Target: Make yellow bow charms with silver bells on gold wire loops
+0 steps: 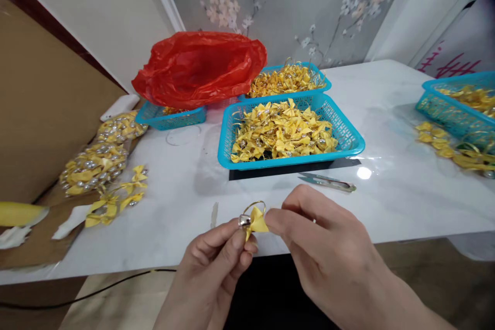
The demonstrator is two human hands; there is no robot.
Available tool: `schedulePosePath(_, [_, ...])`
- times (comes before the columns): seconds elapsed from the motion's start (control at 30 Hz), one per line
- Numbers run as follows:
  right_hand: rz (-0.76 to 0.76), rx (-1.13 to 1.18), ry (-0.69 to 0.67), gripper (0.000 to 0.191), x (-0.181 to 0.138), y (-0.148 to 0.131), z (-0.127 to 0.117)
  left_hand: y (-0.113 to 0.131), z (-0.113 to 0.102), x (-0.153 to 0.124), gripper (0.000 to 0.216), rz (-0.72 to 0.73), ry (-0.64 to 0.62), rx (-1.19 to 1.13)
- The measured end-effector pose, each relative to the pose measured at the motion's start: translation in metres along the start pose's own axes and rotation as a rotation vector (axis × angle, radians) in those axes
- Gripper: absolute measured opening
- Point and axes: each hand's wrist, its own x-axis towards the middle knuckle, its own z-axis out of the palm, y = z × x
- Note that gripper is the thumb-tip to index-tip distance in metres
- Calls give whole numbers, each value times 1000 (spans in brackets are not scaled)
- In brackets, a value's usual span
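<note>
Just above the table's front edge, my left hand (220, 263) pinches a small yellow ribbon bow (258, 220) between thumb and fingers. A shiny silver bell (244, 221) sits on the bow's left side, by my left fingertips. From the bow a thin gold loop (255, 203) stands up. My right hand (325, 237) has its thumb and forefinger closed at the bow's right tip; its other fingers are curled, partly hidden. Beyond my right hand lie metal thread snips (328, 182).
A blue basket (292, 161) heaped with yellow bows stands ahead, with another basket (328, 82) behind it. A red plastic bag (201, 69) covers part of a third basket (170, 122). Bagged bows (96, 167) lie left; a further basket (456, 108) stands right.
</note>
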Motion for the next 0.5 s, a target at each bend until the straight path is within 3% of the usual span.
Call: schedulePosePath(0.5, [51,100,-66,31,-8,9,-7,-1,5,-1,11,-91,-40,-72])
